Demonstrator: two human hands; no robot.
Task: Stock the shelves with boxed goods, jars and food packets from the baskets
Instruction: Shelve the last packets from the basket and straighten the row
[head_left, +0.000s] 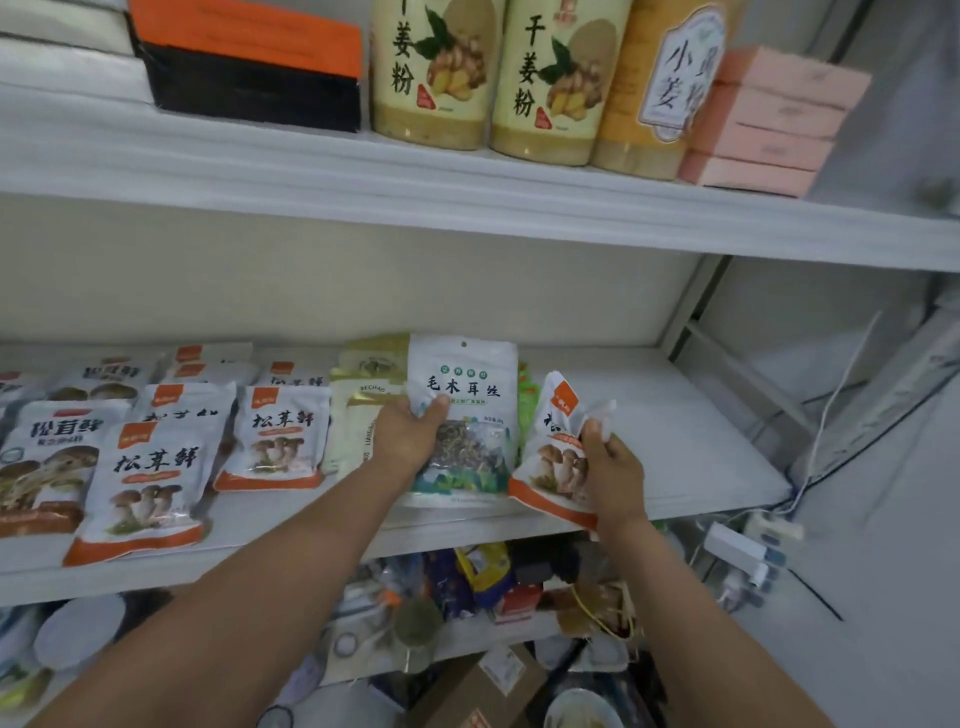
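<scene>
Your left hand (410, 431) grips the fungus packet (467, 374) by its side, holding it up on the middle shelf (675, 441). Your right hand (610, 467) clutches the mushroom packet (550, 467) by its crumpled edge, right at the front lip. Let go carelessly and that one may slide off into the clutter below — and the slick fungus packet could flop onto its neighbours.
</scene>
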